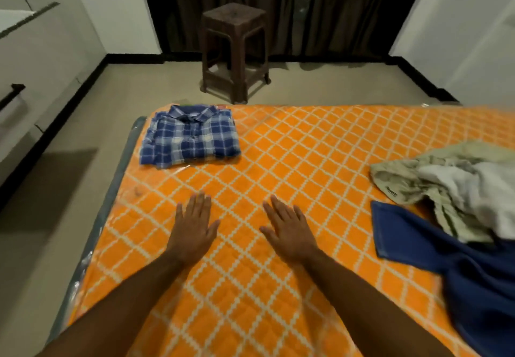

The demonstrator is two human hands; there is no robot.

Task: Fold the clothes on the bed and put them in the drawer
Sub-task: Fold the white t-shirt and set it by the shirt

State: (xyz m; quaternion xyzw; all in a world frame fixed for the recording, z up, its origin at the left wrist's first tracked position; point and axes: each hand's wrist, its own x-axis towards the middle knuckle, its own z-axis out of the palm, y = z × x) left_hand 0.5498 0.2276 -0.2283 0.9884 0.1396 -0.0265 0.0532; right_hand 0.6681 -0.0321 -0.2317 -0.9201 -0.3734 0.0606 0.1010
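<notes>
left hand (pixel 192 228) spread flat; right hand (pixel 289 234) spread flat | plaid shirt (pixel 191 138) folded on bed (pixel 292 145)

Head-high, angled down over the bed (pixel 278 139)

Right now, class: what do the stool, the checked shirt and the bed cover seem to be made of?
Stool: probably moulded brown plastic, matt, with a textured top. Checked shirt: soft woven cloth, perhaps cotton, judging by its creases and collar. Bed cover: quilted orange fabric; glints near the edge suggest clear plastic over it.
</notes>
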